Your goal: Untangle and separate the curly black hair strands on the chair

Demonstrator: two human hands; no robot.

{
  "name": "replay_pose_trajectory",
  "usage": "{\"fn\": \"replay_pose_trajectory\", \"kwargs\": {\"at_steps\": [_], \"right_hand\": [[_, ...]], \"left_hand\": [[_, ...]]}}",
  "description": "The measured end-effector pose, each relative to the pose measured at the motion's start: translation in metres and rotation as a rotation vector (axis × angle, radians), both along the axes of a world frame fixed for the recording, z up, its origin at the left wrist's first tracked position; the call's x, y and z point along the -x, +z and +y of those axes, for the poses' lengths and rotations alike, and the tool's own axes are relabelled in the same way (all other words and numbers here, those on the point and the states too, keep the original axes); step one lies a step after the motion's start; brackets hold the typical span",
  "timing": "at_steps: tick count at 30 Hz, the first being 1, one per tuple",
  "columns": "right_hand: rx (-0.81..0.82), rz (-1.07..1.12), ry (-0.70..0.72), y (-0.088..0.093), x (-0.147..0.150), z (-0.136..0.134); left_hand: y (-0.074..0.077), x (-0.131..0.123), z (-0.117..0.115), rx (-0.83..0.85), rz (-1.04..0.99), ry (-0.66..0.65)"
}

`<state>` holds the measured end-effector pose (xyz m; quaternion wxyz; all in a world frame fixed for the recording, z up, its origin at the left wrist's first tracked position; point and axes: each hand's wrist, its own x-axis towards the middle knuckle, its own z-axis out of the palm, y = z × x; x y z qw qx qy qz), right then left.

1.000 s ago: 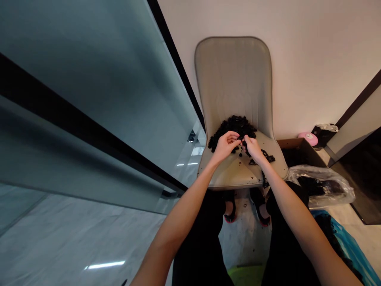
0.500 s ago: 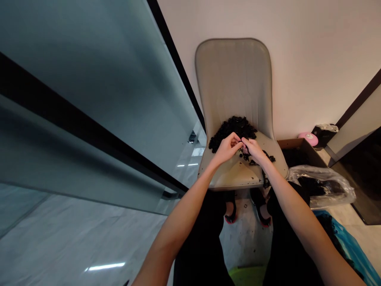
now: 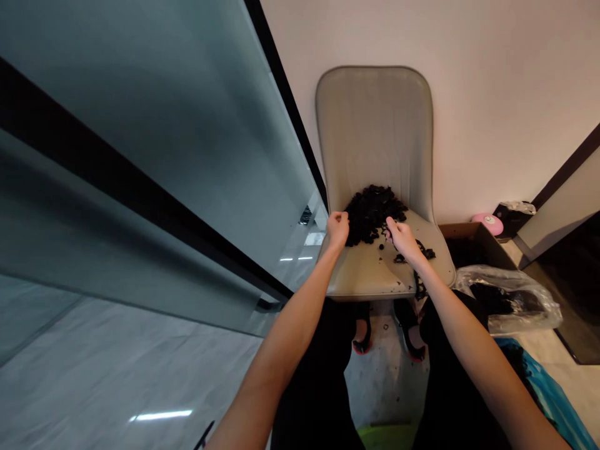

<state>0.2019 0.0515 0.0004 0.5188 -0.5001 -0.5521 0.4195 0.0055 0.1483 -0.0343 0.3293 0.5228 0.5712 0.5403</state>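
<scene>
A heap of small black pieces point(image 3: 374, 209) lies on the seat of the grey padded chair point(image 3: 359, 275). At the heap's left edge is my left hand point(image 3: 338, 230), its fingers curled closed; whatever they hold, if anything, is hidden. My right hand point(image 3: 400, 239) is closed in a pinch just right of the heap, with a bit of black material showing at its fingertips. Below it, a loose black piece point(image 3: 381, 247) rests on the seat. Black scraps with cut-out gaps point(image 3: 424, 252) lie beside my right wrist and hang over the seat's front edge.
A glass partition point(image 3: 197, 162) with a black frame stands close on the left. To the right are a cardboard box point(image 3: 499, 250), a clear plastic bag point(image 3: 539, 306) with black contents, a blue bag point(image 3: 557, 394) and a pink round object point(image 3: 488, 222). Something green point(image 3: 389, 435) is on the floor.
My hands were together in front of the heap and have moved apart. The left has gone left to the heap's edge; the right has stayed near its place. The view has shifted slightly.
</scene>
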Motion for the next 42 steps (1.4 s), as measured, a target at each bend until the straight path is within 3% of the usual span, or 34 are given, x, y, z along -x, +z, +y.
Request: {"fn": "replay_pose_trajectory", "kwargs": {"at_steps": [3, 7, 11, 17, 20, 23, 27, 29, 32, 37, 42], "right_hand": [[0.002, -0.093, -0.036, -0.004, -0.003, 0.001], [0.026, -0.168, -0.076, -0.007, -0.002, 0.006], [0.096, -0.221, -0.091, -0.009, -0.001, 0.009], [0.134, -0.363, -0.096, -0.012, -0.005, 0.007], [0.091, -0.335, -0.085, -0.013, -0.006, 0.007], [0.042, -0.227, -0.105, -0.013, -0.007, 0.011], [-0.057, -0.083, -0.089, -0.013, -0.005, 0.019], [-0.118, -0.088, -0.064, -0.014, -0.004, 0.022], [-0.097, -0.070, -0.055, -0.015, -0.003, 0.023], [0.145, 0.020, -0.062, -0.015, -0.003, 0.018], [0.126, -0.148, -0.182, -0.017, -0.002, 0.019]], "left_hand": [[-0.014, 0.015, 0.006, -0.036, 0.306, 0.198], [-0.021, 0.021, 0.011, -0.066, 0.538, 0.197], [-0.017, 0.012, 0.013, -0.151, 0.701, 0.139], [-0.014, 0.000, 0.001, -0.179, 0.847, -0.076], [-0.011, -0.001, -0.007, -0.206, 0.812, -0.114], [0.000, -0.007, -0.018, -0.240, 0.630, -0.191], [0.020, -0.023, -0.042, -0.076, 0.221, -0.554], [0.027, -0.030, -0.053, -0.061, 0.138, -0.629], [0.032, -0.036, -0.062, -0.093, 0.087, -0.629], [0.032, -0.040, -0.067, -0.160, 0.135, -0.616], [0.029, -0.046, -0.072, -0.176, 0.160, -0.641]]}}
